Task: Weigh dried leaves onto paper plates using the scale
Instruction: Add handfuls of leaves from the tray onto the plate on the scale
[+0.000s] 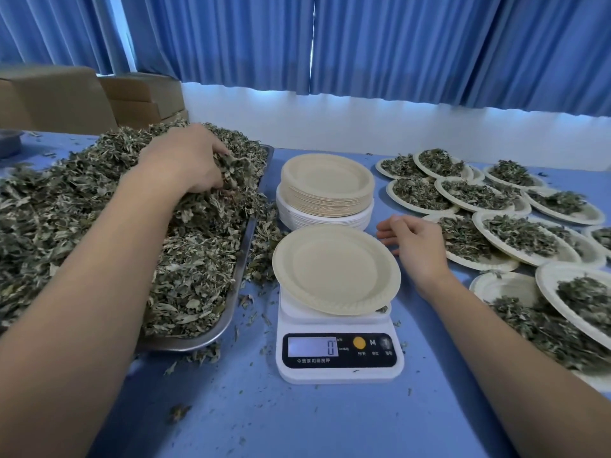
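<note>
A white digital scale (340, 355) stands in the middle of the blue table, its display reading 0. An empty paper plate (335, 269) lies on its platform. To the left, a metal tray (241, 259) is heaped with dried leaves (99, 226). My left hand (191, 160) is dug into the top of the heap, its fingers curled round a clump of leaves. My right hand (415, 242) hovers just right of the empty plate, fingers loosely curled, holding nothing.
A stack of empty paper plates (327, 190) stands behind the scale. Several plates filled with leaves (515, 233) cover the right side of the table. Loose leaf bits lie scattered around the tray. Cardboard boxes (99, 97) sit at the back left, before blue curtains.
</note>
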Available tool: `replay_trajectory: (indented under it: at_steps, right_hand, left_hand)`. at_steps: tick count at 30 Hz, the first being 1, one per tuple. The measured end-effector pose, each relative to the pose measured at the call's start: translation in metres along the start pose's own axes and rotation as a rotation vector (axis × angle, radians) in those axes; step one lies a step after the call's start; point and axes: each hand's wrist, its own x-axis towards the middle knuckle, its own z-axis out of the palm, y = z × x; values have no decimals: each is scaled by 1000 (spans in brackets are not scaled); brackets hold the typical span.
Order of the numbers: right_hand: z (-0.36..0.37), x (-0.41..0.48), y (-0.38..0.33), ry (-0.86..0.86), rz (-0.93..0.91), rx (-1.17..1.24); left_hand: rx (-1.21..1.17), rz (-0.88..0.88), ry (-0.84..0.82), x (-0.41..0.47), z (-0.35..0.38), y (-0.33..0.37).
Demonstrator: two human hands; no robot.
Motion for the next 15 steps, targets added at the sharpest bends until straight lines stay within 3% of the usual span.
replay_trajectory:
  at_steps: [10, 15]
  right_hand:
    - [2, -1, -2, -11, -6, -1]
    - [1, 0, -1, -14, -12, -2]
  left_hand:
    - [-76, -64, -144, -2, 0, 0]
    - [-109, -51, -70, 0, -1, 4]
